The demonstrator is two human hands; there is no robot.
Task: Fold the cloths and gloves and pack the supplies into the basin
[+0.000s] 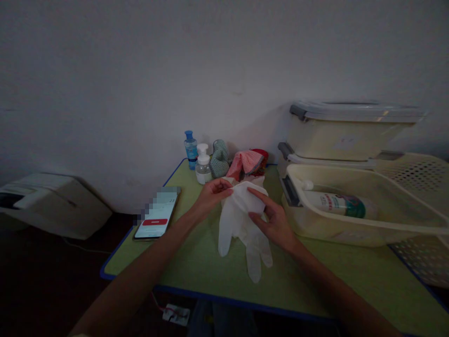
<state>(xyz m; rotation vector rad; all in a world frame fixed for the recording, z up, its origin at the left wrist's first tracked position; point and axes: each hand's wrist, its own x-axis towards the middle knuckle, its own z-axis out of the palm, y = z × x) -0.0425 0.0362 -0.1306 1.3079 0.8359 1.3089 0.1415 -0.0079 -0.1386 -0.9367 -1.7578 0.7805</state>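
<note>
White disposable gloves (242, 220) hang over the green table, their fingers pointing down toward its front edge. My left hand (213, 196) pinches the upper left edge of a glove between thumb and fingers. On the other side, my right hand (271, 217) has its thumb and index finger on the glove's right part, close to the cuff. The glove material looks thin and partly see-through. Whether one or two gloves lie together is hard to make out.
A phone (157, 215) with a lit screen lies left. Behind stand a blue bottle (191, 150), a clear pump bottle (203, 166), a green patterned cloth (220, 160) and a pink cloth (245, 161). At right, an open bin (326, 229) holds a white bottle (333, 203); a lidded box (340, 135) stands behind.
</note>
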